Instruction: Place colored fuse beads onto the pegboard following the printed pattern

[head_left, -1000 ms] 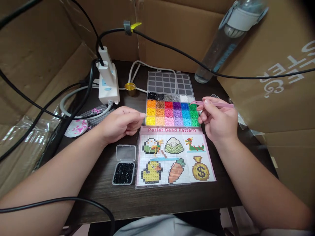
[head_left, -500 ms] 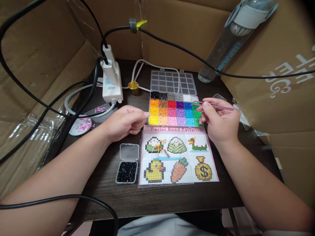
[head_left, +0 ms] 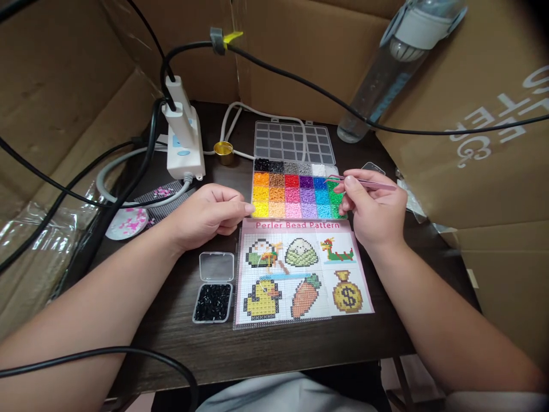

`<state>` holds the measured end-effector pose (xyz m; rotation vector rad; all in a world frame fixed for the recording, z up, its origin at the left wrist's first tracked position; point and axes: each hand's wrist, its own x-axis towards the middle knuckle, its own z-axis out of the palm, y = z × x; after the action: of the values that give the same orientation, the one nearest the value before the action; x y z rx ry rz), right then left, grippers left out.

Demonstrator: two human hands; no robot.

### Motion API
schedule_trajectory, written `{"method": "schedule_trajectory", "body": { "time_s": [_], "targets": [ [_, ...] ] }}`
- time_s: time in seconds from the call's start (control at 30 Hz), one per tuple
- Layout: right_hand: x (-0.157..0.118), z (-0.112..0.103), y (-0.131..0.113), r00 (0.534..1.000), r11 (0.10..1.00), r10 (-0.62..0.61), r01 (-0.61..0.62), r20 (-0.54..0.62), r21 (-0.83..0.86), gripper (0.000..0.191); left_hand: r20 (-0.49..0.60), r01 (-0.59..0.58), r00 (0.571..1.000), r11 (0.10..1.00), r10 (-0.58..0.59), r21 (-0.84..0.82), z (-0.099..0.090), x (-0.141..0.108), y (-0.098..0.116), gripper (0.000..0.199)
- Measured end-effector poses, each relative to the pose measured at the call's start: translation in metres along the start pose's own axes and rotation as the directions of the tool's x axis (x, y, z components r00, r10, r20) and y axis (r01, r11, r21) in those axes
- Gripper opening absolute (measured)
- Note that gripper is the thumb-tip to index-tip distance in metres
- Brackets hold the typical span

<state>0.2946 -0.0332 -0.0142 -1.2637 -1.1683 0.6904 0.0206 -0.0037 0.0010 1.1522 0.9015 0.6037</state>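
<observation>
Pink tweezers (head_left: 372, 183) are pinched in my right hand (head_left: 377, 209), their bent tips over the blue beads near the right side of the bead box (head_left: 300, 220). The box is open, with beads sorted by colour in its compartments. My left hand (head_left: 210, 214) is curled closed, thumb tip at the box's front left corner by the yellow beads; the inside of the fist is hidden. In front of the box lies a Perler Bead Pattern sheet (head_left: 323, 286) with a clear pegboard (head_left: 283, 325) over most of it. Some coloured beads form part of a figure on the board.
A small open case of black beads (head_left: 213, 302) stands left of the sheet. Behind are a power strip (head_left: 185, 163), a gold cup (head_left: 223, 152) and a bottle (head_left: 373, 91). Black cables (head_left: 300, 80) cross overhead. Cardboard walls (head_left: 309, 51) enclose the table.
The whole view has shifted, so most things sit slightly further left. Both hands keep nearly the same place at the box, and the tweezers stay over the blue beads.
</observation>
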Motion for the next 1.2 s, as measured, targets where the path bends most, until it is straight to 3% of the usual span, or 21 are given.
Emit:
{"method": "schedule_trajectory", "body": {
  "time_s": [0.27, 1.2],
  "targets": [
    [-0.0003, 0.0000, 0.0008, 1.000, 1.000, 0.005, -0.005, -0.012, 0.022, 0.013, -0.020, 0.005, 1.000, 0.999, -0.004, 0.044, -0.0003, 0.0000, -0.0014, 0.050],
    [0.0009, 0.0013, 0.0053, 0.999, 0.999, 0.034, -0.033, -0.021, 0.034, 0.010, -0.034, -0.010, 0.999, 0.998, 0.008, -0.057, 0.0022, -0.0010, 0.0001, 0.055]
  ]
}}
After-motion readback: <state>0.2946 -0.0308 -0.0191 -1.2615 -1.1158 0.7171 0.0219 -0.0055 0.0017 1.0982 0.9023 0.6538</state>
